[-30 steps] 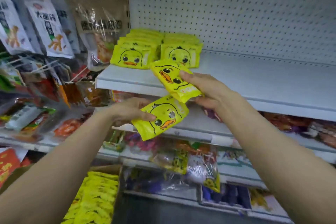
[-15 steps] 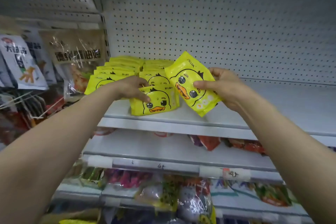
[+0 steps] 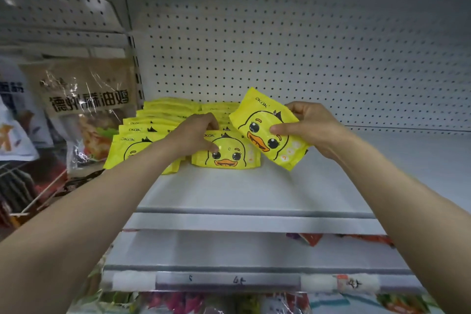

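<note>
I saw my left hand gripping the front packet on the shelf, fingertips hidden behind it. My right hand pinched a tilted packet just above the shelf.

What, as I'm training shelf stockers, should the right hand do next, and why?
The right hand should probably lay its tilted yellow duck-print plastic packet on the bare white shelf, right of the flat packet the left hand holds.

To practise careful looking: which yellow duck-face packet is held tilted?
The yellow plastic duck-face packet pinched in the right hand: tilted aloft; the rest, including the front packet gripped by the left hand, lie on the white shelf.
</note>
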A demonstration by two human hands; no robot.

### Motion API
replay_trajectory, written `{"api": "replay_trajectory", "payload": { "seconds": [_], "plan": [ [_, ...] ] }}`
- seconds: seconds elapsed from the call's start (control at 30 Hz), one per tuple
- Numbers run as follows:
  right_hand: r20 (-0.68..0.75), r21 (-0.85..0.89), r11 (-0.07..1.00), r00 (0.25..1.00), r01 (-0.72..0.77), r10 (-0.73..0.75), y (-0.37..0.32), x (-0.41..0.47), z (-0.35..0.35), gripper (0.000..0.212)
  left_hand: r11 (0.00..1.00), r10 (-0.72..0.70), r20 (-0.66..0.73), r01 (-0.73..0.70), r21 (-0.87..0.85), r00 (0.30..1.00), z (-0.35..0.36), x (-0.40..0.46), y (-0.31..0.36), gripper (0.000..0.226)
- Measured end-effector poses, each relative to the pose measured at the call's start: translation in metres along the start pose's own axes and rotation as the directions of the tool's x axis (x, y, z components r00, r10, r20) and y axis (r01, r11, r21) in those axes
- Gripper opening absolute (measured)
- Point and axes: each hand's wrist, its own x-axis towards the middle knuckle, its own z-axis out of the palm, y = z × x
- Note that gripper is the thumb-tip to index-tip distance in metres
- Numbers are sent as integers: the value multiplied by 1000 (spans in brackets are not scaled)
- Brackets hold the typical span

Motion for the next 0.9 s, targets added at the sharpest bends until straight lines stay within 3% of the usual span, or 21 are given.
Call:
{"api": "replay_trajectory", "payload": {
  "seconds": [0.13,0.23,0.33,0.5,0.63,0.73,0.8,0.9],
  "plan": [
    [103,-183,982,994,42,-23,1,13,12,33,996,58,-119,-49,74,991,1,0,-14,60],
    [195,-334,938,980,97,-32,3,26,19,33,995,2,-348,-38,-95,937,-11,-5,-27,33],
    [263,-420,897,965,135,-22,8,38,36,40,985,-17,-476,-69,-161,879,-17,-20,-21,29],
    [308,-482,855,950,192,-40,29,56,67,56,986,53,-346,-104,-131,937,-3,-46,5,49],
    [222,-590,767,964,252,-146,35,56,77,59,997,72,-233,-70,16,970,15,-56,14,68],
    [179,-682,660,947,315,-266,38,52,80,63,997,29,-207,-14,72,978,26,-60,22,84],
    [142,-697,646,943,312,-302,42,49,81,66,992,32,-204,-7,123,979,31,-59,24,92],
    [66,-763,586,934,273,-350,49,45,82,85,986,36,-186,-5,164,982,35,-58,23,95]
  ]
}}
